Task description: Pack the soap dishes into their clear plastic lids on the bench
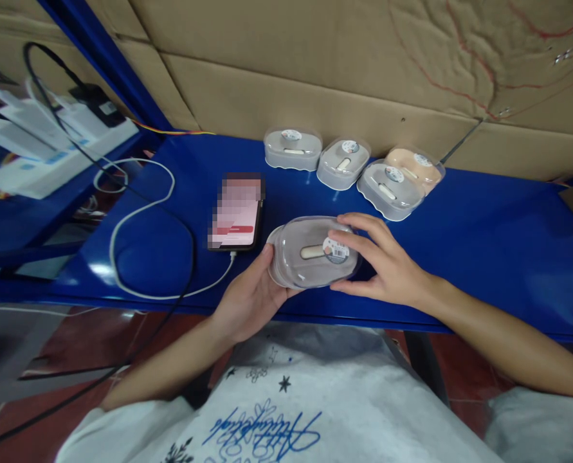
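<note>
Between my two hands is a grey oval plastic box [293, 247] with a clear domed lid, a pale bar on top and a round barcode sticker. My left hand [252, 296] grips its left end, thumb on the near rim and the other fingers underneath. Curved over the right end of the lid, my right hand [382, 260] has its fingers and thumb on opposite sides. The box is held over the front part of the blue table [483, 257]. Whether the lid sits fully down on the base I cannot tell.
Similar boxes stand at the back: a grey one [293, 159], another grey one [337, 175], a third [385, 200] and a peach one [428, 175] behind it. Left of my hands lies a phone [235, 222] on a white cable [117, 257]. A power strip [40, 170] with chargers is far left.
</note>
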`<state>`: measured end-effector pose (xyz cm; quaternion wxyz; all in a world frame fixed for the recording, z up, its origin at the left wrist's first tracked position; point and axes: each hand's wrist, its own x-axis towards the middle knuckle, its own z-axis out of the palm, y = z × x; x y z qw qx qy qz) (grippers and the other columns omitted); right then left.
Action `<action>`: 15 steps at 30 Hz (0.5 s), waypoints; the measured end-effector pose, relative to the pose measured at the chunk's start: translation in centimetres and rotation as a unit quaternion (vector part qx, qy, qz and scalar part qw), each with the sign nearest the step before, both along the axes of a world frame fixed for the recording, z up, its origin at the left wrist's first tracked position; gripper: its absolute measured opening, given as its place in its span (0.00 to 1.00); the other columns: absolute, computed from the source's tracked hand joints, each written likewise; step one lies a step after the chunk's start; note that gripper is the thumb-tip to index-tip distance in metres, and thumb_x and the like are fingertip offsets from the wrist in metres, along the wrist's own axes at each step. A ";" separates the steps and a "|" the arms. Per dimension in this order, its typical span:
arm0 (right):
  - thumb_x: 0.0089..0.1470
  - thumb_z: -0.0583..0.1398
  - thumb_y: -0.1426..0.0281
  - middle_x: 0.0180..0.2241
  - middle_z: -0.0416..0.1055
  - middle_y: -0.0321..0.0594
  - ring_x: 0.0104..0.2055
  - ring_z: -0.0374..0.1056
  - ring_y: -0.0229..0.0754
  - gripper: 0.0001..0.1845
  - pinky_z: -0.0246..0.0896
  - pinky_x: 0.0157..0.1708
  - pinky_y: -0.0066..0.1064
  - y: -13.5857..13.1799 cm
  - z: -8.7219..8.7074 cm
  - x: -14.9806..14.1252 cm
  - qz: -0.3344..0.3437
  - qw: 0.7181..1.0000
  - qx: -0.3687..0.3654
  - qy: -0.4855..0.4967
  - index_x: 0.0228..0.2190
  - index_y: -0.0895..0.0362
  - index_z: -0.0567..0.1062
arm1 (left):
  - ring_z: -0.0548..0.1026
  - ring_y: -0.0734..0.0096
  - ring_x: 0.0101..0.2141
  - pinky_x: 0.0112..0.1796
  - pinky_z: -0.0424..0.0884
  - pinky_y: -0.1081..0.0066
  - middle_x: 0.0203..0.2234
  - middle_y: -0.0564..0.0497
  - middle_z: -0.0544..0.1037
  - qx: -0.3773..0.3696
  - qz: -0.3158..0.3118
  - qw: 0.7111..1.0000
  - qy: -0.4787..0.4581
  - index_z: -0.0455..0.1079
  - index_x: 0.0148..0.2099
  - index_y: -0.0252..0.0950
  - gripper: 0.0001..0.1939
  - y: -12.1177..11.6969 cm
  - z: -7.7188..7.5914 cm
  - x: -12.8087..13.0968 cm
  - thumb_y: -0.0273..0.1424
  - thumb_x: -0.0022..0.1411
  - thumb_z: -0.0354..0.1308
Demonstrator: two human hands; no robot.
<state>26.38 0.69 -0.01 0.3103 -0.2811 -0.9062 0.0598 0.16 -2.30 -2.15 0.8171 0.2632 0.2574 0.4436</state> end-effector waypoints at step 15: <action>0.59 0.71 0.56 0.69 0.62 0.54 0.70 0.60 0.64 0.42 0.60 0.67 0.63 -0.1 0.4 0.0 -0.007 1.000 0.002 -0.015 0.68 0.47 0.62 | 0.68 0.50 0.68 0.67 0.67 0.51 0.61 0.47 0.80 0.018 0.019 0.999 0.027 0.75 0.63 0.43 0.24 -0.3 -0.2 0.1 0.48 0.73 0.61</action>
